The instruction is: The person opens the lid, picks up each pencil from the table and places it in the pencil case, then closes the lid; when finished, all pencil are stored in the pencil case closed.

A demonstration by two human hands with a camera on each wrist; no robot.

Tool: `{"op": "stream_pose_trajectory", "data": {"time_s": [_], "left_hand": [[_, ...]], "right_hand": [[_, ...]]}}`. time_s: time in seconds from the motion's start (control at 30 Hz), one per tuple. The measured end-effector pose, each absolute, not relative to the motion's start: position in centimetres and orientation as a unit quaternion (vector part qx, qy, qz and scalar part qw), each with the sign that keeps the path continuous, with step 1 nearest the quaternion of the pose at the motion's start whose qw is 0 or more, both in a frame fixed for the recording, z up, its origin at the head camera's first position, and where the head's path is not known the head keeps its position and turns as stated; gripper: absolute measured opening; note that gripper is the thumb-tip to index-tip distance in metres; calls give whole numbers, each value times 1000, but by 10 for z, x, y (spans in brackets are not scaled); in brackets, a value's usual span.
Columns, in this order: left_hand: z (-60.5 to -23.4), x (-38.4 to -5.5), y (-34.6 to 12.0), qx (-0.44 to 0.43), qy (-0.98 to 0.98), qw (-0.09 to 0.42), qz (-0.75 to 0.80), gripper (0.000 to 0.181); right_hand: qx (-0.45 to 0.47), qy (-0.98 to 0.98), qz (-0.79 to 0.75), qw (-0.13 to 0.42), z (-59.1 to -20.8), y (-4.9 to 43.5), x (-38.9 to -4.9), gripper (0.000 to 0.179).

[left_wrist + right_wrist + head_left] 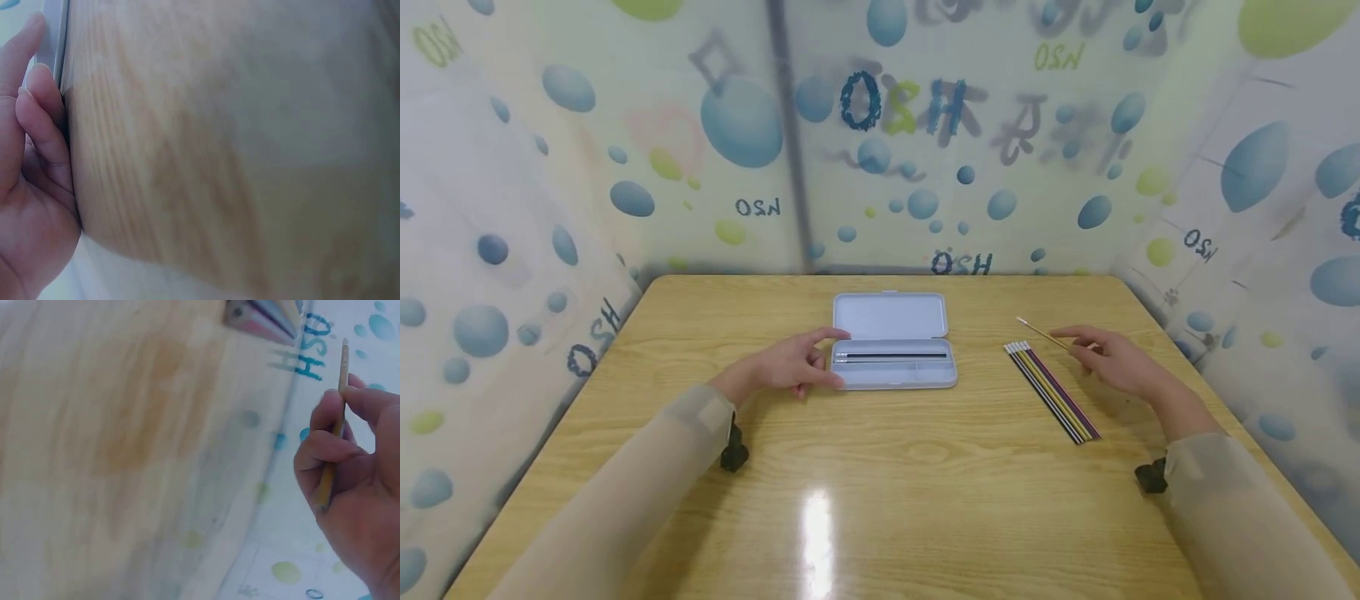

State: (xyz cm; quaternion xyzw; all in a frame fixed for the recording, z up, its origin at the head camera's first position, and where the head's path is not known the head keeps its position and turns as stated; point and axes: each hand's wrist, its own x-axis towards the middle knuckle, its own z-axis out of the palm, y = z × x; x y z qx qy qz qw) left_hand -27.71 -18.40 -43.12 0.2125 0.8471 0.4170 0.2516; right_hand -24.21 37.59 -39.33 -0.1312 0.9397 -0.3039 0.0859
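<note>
A pale blue-white pencil case (895, 382) lies with its lid (891, 317) folded back, two dark pencils (895, 356) in its long compartment. My left hand (790, 365) holds the case's left end, index finger by the hinge and thumb at the front corner; its other fingers curl under the palm. To the right, my right hand (1112, 360) pinches a yellow pencil (1037, 331) between thumb and fingers. Its white eraser end points away to the left. In the right wrist view this pencil (344, 369) runs across the curled fingers.
Several striped pencils (1048, 387) in dark, yellow and reddish colours lie side by side just left of my right hand. A wooden table (895, 483) carries everything. Patterned sheets (887, 225) stand behind it and at both sides.
</note>
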Motion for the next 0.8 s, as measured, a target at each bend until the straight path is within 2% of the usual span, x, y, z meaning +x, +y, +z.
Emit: {"op": "stream_pose_trajectory", "data": {"time_s": [0.4, 0.8], "left_hand": [[-430, -276, -184, 209, 848, 255, 416, 88], [-431, -277, -185, 215, 846, 251, 419, 90]], "right_hand": [[-162, 923, -337, 92, -377, 338, -242, 43], [-201, 933, -292, 66, -371, 299, -249, 35]]}}
